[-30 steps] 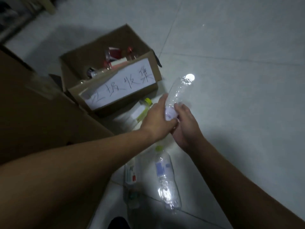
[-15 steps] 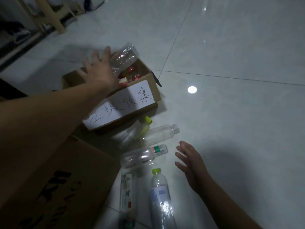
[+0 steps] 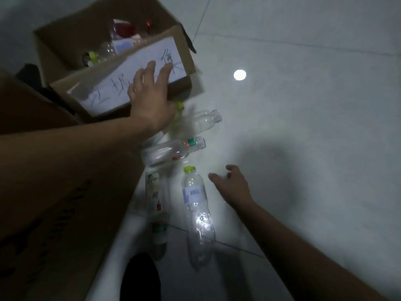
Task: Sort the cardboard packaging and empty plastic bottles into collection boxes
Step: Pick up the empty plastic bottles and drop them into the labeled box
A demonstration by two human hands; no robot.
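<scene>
Head view: the bottle-sorting step looks partly done. The collection box (image 3: 187, 47) already holds several plastic bottles (image 3: 106, 50), while about five empties lie in a loose cluster on the tiled floor (image 3: 303, 137) in front of it. The left hand (image 3: 152, 98) hangs over the box's front wall with fingers spread, gripping nothing. The right hand (image 3: 233, 187) hovers low with fingers loosely curled, also empty, just beside the green-capped bottle (image 3: 195, 205). That one seems the natural next pick: a grasp round its thin, dented body, then a lift to the box. Beyond it lie a red-and-green-banded bottle (image 3: 173, 149), an uncapped clear bottle (image 3: 205, 120) and a tall-labelled bottle (image 3: 155, 193). The white paper sign (image 3: 143, 59) on the box carries handwritten Chinese characters, partly covered and too blurred to read. The dark print on the large carton (image 3: 54, 213) at left is illegible too.
</scene>
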